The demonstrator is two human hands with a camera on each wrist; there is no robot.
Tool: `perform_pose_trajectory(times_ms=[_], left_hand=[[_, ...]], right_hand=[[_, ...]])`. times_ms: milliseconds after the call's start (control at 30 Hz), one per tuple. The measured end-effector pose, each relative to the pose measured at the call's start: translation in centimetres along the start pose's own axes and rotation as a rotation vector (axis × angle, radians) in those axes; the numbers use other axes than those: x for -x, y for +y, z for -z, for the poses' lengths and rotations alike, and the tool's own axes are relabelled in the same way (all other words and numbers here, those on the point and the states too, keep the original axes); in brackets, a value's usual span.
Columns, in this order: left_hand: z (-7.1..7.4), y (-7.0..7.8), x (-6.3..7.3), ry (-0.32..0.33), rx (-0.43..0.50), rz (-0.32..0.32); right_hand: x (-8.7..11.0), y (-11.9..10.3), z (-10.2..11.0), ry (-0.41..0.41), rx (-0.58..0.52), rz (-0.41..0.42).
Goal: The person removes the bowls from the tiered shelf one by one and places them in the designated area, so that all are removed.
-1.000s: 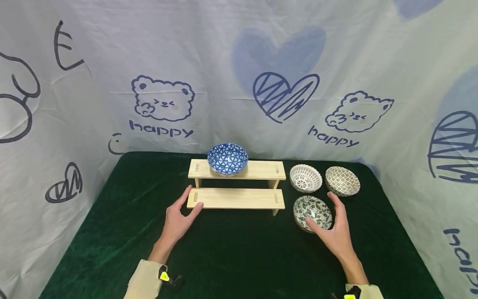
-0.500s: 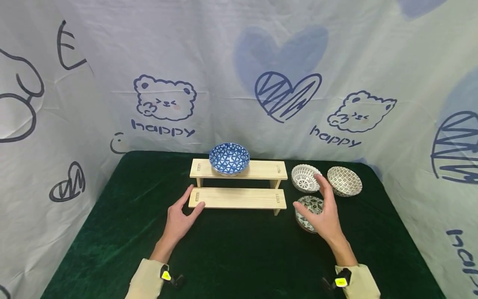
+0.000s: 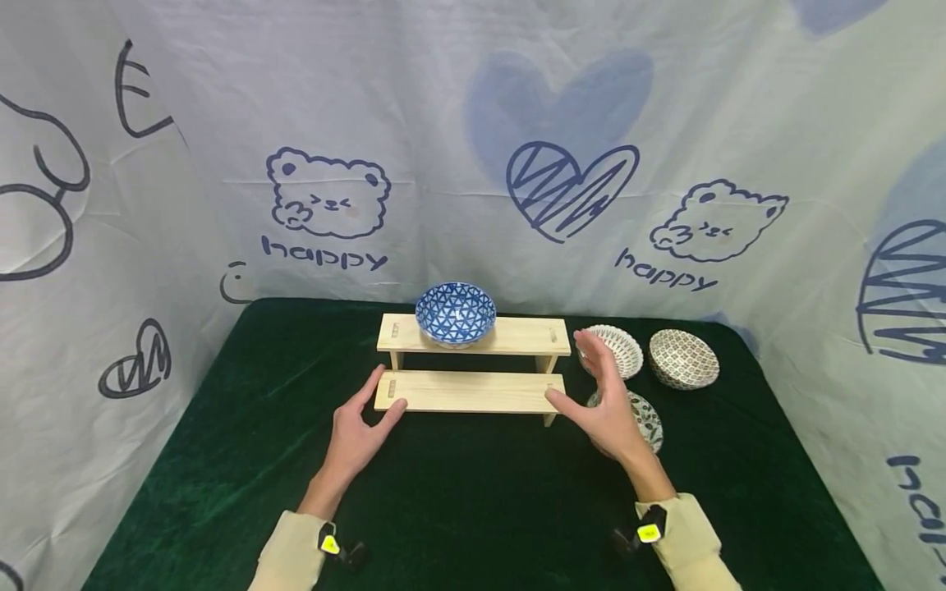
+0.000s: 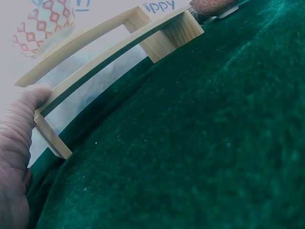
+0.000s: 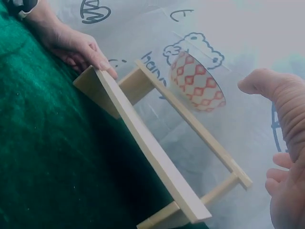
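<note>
A two-step wooden display rack stands on green cloth. My left hand grips the left end of its lower step, thumb at the front edge and fingers around the end. A bowl with a blue triangle pattern inside sits on the upper step; its outside shows red diamonds in the right wrist view. My right hand holds nothing, thumb and fingers spread, by the rack's right end. In the right wrist view its thumb is apart from the rack. Behind this hand a leaf-patterned bowl is partly hidden.
Right of the rack stand a white ribbed bowl, partly covered by my right fingers, and a beige patterned bowl. The green cloth spreads in front. A printed white curtain hangs close behind and at both sides.
My right hand has moved left from over the leaf-patterned bowl to the rack's right end, its fingers staying spread. The left hand has kept its place on the rack.
</note>
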State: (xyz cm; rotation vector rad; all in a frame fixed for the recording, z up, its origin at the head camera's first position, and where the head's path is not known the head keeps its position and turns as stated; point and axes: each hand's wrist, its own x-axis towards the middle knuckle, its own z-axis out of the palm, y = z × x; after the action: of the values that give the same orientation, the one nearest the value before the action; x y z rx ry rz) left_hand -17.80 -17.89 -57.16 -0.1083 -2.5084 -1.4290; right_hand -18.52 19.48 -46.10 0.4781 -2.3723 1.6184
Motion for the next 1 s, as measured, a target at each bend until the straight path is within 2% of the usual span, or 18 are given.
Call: perform_pose_trajectory(times_ms=[133, 267, 433, 733, 1000], left_hand=[[0.0, 0.0, 0.0, 0.004, -0.003, -0.005], [0.0, 0.0, 0.0, -0.002, -0.001, 0.001], [0.0, 0.0, 0.0, -0.004, 0.008, 0.007], [-0.1, 0.1, 0.0, 0.0, 0.005, 0.002], [-0.1, 0.0, 0.0, 0.0, 0.01, 0.005]], right_hand=[[-0.5, 1.5, -0.5, -0.018, -0.005, 0.003], [-1.0, 1.8, -0.8, -0.043, -0.053, 0.016], [-1.6, 1.6, -1.4, -0.073, -0.104, 0.038], [-2.9, 1.1, -3.0, -0.147, -0.126, 0.062], [-4.1, 0.4, -4.7, -0.183, -0.184, 0.06]])
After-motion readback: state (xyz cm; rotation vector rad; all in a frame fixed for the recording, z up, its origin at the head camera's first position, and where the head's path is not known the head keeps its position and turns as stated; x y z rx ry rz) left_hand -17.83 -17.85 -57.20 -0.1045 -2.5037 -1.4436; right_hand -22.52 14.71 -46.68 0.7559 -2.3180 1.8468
